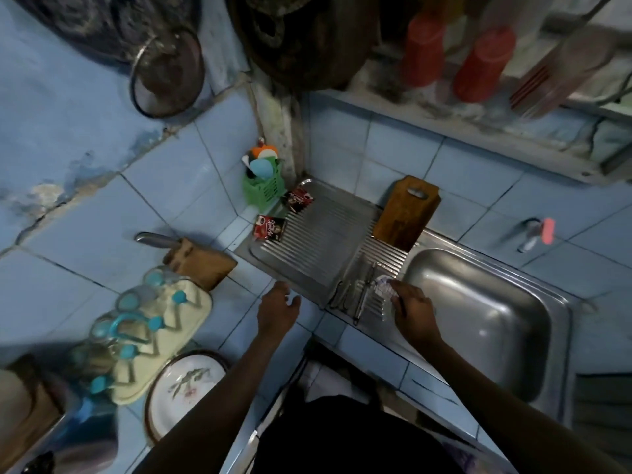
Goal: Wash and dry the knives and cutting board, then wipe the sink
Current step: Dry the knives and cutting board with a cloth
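- Blue tiled worktop all round, steel sink set into it on the right, ribbed drainboard to its left.
- Wooden cutting board leaning upright against the wall tiles at the back of the drainboard.
- Knives lying flat on the front ribs of the drainboard, just beside the basin; blurry, exact count hard to tell.
- Two red sachets by the back-left corner of the drainboard, green basket behind them stuffed with colourful utensils.
- Wooden knife block lying on the tiles to the left with one metal handle sticking out; drying rack with blue-capped things and a floral plate nearer the front.
- Left hand hovering over the tiles just off the drainboard edge, fingers loosely spread, holding nothing.
- Right hand pinching a whitish crumpled cloth, pressed on the drainboard right next to the knives.
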